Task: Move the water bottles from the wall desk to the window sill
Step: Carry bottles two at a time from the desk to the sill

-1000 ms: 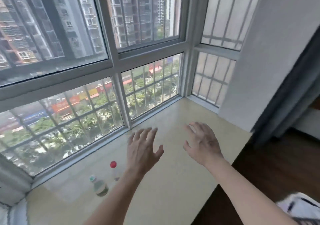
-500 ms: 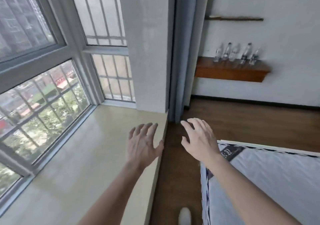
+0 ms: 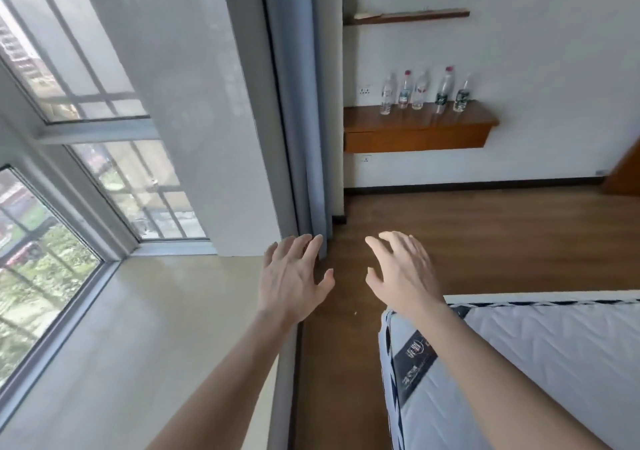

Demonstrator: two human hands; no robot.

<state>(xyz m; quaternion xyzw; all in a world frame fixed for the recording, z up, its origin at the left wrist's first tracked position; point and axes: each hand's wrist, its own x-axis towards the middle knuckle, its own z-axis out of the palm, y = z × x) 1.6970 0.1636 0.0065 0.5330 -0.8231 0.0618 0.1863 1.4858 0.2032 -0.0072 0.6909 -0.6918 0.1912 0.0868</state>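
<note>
Several clear water bottles (image 3: 420, 91) stand upright in a row on the wooden wall desk (image 3: 419, 136) at the far wall; some have red caps. The cream window sill (image 3: 138, 328) fills the lower left, with no bottle on the part in view. My left hand (image 3: 294, 279) hovers over the sill's right edge, fingers spread and holding nothing. Out over the wooden floor my right hand (image 3: 403, 271) is also spread and empty. Both hands are far from the bottles.
A white pillar (image 3: 194, 120) and a blue-grey curtain (image 3: 301, 103) stand between sill and desk. A mattress (image 3: 519, 373) lies at the lower right. Brown wooden floor (image 3: 485, 234) runs to the desk wall. A thin shelf (image 3: 412, 17) hangs above the desk.
The view has swung right from the window and sill, where two bottles stood, toward the desk wall. The desk and its bottles have come closer. Both hands stay spread and empty.
</note>
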